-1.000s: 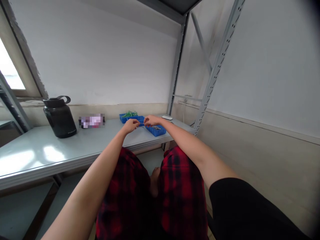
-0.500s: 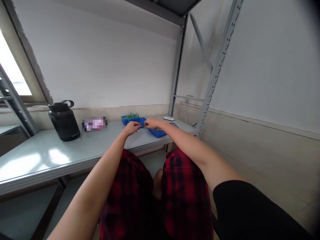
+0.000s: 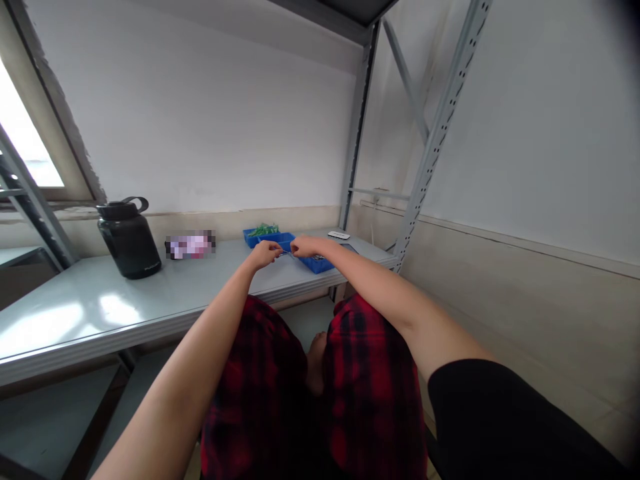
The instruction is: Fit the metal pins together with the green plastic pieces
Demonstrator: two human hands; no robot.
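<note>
My left hand (image 3: pixel 265 254) is closed in a pinch above the table, and my right hand (image 3: pixel 303 246) is pinched just to its right. Between the fingertips is something small and thin, too small to make out. Beneath my right hand sits a blue tray (image 3: pixel 319 266) with small pieces in it, partly hidden by the hand and forearm. Behind my hands, another blue tray (image 3: pixel 249 241) holds green pieces (image 3: pixel 264 230).
A dark bottle (image 3: pixel 131 243) stands on the grey table (image 3: pixel 195 283) at the left, with a blurred pinkish item (image 3: pixel 191 245) beside it. A white flat object (image 3: pixel 339 235) lies at the back right. Metal shelf posts (image 3: pixel 430 167) rise at the right.
The view has shifted very slightly. Both hands keep nearly the same pinched pose over the table.
</note>
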